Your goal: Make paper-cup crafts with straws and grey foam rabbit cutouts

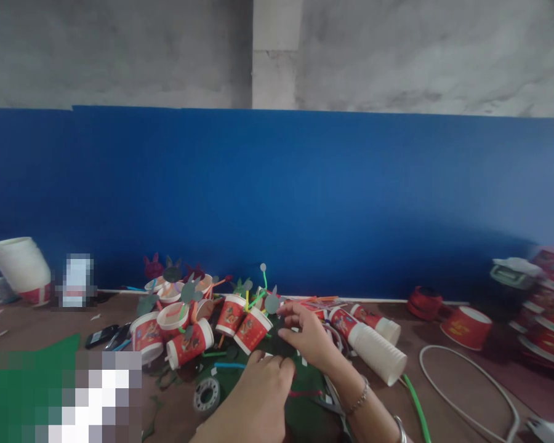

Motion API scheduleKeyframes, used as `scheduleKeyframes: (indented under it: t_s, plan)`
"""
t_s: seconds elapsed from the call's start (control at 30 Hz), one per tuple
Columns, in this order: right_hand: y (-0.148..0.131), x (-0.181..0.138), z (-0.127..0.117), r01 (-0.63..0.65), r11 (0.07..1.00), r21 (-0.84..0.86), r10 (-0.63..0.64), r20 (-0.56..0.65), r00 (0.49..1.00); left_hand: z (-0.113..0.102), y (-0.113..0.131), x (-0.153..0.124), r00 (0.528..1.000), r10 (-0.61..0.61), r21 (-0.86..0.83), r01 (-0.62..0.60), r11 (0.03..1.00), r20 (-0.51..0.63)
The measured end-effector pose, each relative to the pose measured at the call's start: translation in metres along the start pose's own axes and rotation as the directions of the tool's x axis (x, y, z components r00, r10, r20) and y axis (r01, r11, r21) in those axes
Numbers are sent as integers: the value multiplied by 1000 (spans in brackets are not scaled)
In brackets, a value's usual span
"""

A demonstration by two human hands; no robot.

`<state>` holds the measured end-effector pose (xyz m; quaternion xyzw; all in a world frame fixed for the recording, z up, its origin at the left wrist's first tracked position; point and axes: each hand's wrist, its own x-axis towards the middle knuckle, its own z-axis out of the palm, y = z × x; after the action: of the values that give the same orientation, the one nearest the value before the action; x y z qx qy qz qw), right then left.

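Head view: the left hand (268, 376) is low in the middle of the table (373, 415), its back to the camera and its fingers bent; I cannot tell whether they close on anything. The right hand (307, 335) is just above and to the right of it, thumb and fingers apart, with the fingertips near a grey paper disc (272, 303). The disc has pointed ears and stands at the upper edge of a red paper cup (253, 330), which lies tilted just beyond the left hand. A bracelet (361, 397) is around the right wrist.

To the left of these 2 hands is a pile of other red cups (191, 346), several with bright straws and paper shapes. A roll of tape (213, 403) lies in front of the pile, near a blue straw (231, 365). To the right, a stack of nested cups (379, 355) lies on its side, with a green tube (417, 406) beside it. Farther right, a white cable (471, 368) curves across the table. Behind everything stands a blue panel (277, 197).
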<state>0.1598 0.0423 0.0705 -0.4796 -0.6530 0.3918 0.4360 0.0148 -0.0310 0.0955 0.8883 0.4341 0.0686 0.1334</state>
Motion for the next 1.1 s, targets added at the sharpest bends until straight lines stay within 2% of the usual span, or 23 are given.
scheduleKeyframes:
  t_s: [0.13,0.27,0.43,0.63,0.73,0.87,0.97,1.1]
  plan:
    - [1,0,2,44,999,-25,-45,-33,998,-1,1,-1,1000,13,-4,-13,1000,13]
    - [0,3,2,-7,999,-46,4,-69,998,0,-2,0,1000,4,11,-4,1000,-17]
    - [-4,3,-1,58,990,-127,-63,-37,997,0,-5,1,998,-60,30,61,998,-21]
    - [-7,-3,1,97,993,-71,-95,31,995,1,-13,1,995,-69,56,73,996,-69]
    - [-9,-2,-1,136,973,-184,-144,-31,989,-7,-18,-1,994,-86,69,91,993,-62]
    - [-8,1,-13,34,928,-370,-71,-85,994,-25,-32,-4,973,-225,93,228,969,-44]
    - [-4,0,-19,-42,835,-549,69,29,997,-34,-46,-4,937,-348,105,350,931,-37]
    - [2,-9,-13,14,738,-675,256,299,919,-36,-62,-2,901,-431,150,433,889,-44]
